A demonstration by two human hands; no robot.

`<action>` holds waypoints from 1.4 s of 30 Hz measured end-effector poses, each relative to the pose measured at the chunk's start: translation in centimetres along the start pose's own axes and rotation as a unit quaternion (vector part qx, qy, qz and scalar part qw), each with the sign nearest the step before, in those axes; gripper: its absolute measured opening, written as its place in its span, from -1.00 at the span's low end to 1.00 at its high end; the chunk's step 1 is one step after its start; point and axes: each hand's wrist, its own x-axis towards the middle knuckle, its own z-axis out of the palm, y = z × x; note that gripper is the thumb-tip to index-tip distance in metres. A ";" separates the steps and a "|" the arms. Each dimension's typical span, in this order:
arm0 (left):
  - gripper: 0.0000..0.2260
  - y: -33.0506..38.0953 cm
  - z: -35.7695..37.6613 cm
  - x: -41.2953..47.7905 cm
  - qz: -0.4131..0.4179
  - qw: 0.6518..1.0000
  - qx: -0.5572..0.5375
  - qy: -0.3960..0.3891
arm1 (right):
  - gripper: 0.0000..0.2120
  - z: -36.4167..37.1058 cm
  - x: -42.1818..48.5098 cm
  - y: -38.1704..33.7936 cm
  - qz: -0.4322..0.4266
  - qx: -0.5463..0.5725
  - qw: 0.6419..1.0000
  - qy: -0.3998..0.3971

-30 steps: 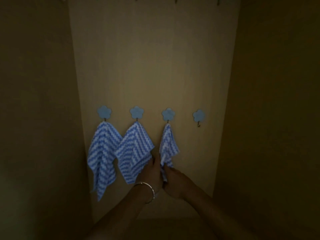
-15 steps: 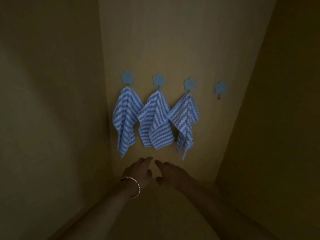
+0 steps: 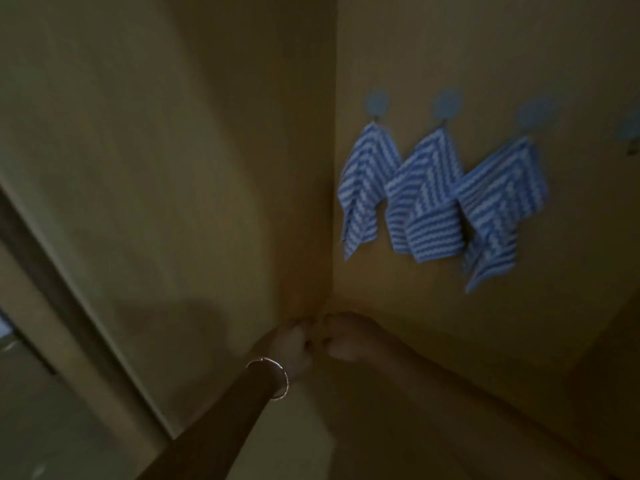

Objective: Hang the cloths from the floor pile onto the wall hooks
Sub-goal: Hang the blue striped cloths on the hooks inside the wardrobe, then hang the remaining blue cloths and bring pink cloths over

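Three blue-and-white striped cloths hang on the back wall from blue flower-shaped hooks: the left cloth (image 3: 362,188), the middle cloth (image 3: 424,199) and the right cloth (image 3: 498,209). A fourth hook (image 3: 630,131) at the right edge carries nothing. My left hand (image 3: 292,344), with a bangle on its wrist, and my right hand (image 3: 346,337) are held low in the corner below the cloths, close together, fingers loosely bent and holding nothing. No floor pile is in view.
The dim space is a narrow wooden alcove with a left side wall (image 3: 173,168) meeting the back wall (image 3: 450,46) at a corner. A dark vertical edge or frame (image 3: 59,289) runs down the left side. The frame is blurred.
The view has swung left and down, so the cloths now sit at the upper right. Both hands have dropped from the third cloth, let it go, and moved toward the lower corner.
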 end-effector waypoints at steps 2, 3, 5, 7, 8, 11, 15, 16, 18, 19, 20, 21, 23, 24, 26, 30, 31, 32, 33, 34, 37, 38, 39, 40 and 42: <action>-0.63 -0.9 1.4 -2.8 -0.023 1.000 -0.009 -0.007 | -0.64 2.2 0.5 -2.3 -0.019 -0.039 0.998 -0.035; -0.64 -1.4 1.9 -4.4 -0.036 0.999 -0.011 -0.010 | -0.65 3.4 0.6 -3.4 -0.026 -0.055 0.997 -0.057; -0.62 -2.4 2.8 -7.5 -0.071 0.997 -0.009 -0.018 | -0.67 5.5 0.5 -5.5 -0.050 -0.077 0.990 -0.105; -0.58 -3.3 3.3 -10.2 -0.108 0.994 -0.019 -0.006 | -0.66 6.7 -0.2 -7.3 -0.074 -0.099 0.985 -0.122; -0.58 -3.7 3.4 -11.5 -0.129 0.991 -0.024 -0.004 | -0.64 7.2 -0.5 -8.2 -0.086 -0.109 0.983 -0.123; -0.62 -4.6 3.1 -15.9 -0.190 0.981 -0.024 -0.008 | -0.66 8.6 -2.0 -11.6 -0.134 -0.128 0.970 -0.158; -0.67 -6.3 1.8 -21.8 -0.243 0.970 0.008 -0.003 | -0.71 10.8 -3.3 -16.8 -0.195 -0.178 0.938 -0.224; -0.66 -6.7 1.5 -23.6 -0.260 0.966 0.019 0.001 | -0.74 11.4 -3.8 -18.2 -0.203 -0.186 0.933 -0.230; -0.62 -7.5 1.0 -27.7 -0.304 0.952 0.031 0.012 | -0.75 12.7 -5.7 -21.1 -0.219 -0.197 0.925 -0.241; -0.62 -7.7 0.7 -30.1 -0.323 0.946 0.034 0.023 | -0.72 13.3 -6.9 -22.6 -0.233 -0.201 0.920 -0.244; -0.62 -8.0 0.4 -32.5 -0.341 0.939 0.035 0.034 | -0.68 13.9 -8.1 -24.1 -0.250 -0.200 0.915 -0.246; -0.61 -8.1 0.0 -34.9 -0.359 0.931 0.035 0.048 | -0.64 14.4 -9.5 -25.7 -0.268 -0.196 0.911 -0.244; -0.61 -8.1 -1.0 -39.9 -0.394 0.916 0.037 0.072 | -0.61 15.3 -12.7 -29.0 -0.314 -0.192 0.901 -0.229; -0.61 -7.9 -1.3 -42.6 -0.411 0.907 0.041 0.083 | -0.61 15.7 -14.8 -30.6 -0.341 -0.190 0.894 -0.219; -0.61 -7.4 -1.4 -48.8 -0.444 0.889 0.050 0.096 | -0.60 17.0 -19.5 -33.5 -0.376 -0.179 0.883 -0.214; -0.62 -5.6 -0.3 -62.1 -0.516 0.849 0.032 0.115 | -0.56 20.4 -29.8 -38.8 -0.446 -0.215 0.843 -0.208; -0.62 -4.9 0.2 -65.2 -0.537 0.835 0.018 0.122 | -0.55 21.4 -32.1 -40.1 -0.460 -0.231 0.832 -0.206; -0.63 -4.2 0.7 -68.3 -0.558 0.820 0.004 0.128 | -0.54 22.4 -34.4 -41.4 -0.478 -0.245 0.818 -0.204; -0.63 -3.3 1.3 -71.2 -0.578 0.805 -0.011 0.136 | -0.54 23.4 -36.7 -42.6 -0.495 -0.260 0.804 -0.204; -0.63 -2.3 1.9 -74.1 -0.598 0.788 -0.023 0.147 | -0.54 24.3 -39.1 -43.8 -0.513 -0.272 0.788 -0.203; -0.64 1.0 3.3 -82.0 -0.650 0.737 -0.043 0.181 | -0.52 26.7 -46.3 -46.7 -0.556 -0.303 0.745 -0.209; -0.64 2.3 3.6 -84.3 -0.664 0.721 -0.046 0.194 | -0.52 27.4 -48.7 -47.6 -0.573 -0.312 0.729 -0.208; -0.64 3.5 3.9 -86.5 -0.679 0.702 -0.048 0.208 | -0.53 28.1 -51.0 -48.4 -0.589 -0.319 0.713 -0.207; -0.64 4.7 4.2 -88.6 -0.696 0.680 -0.049 0.225 | -0.53 28.7 -53.1 -49.3 -0.605 -0.328 0.696 -0.205; -0.63 6.9 5.1 -92.7 -0.731 0.631 -0.057 0.253 | -0.54 30.0 -57.3 -50.8 -0.638 -0.340 0.659 -0.208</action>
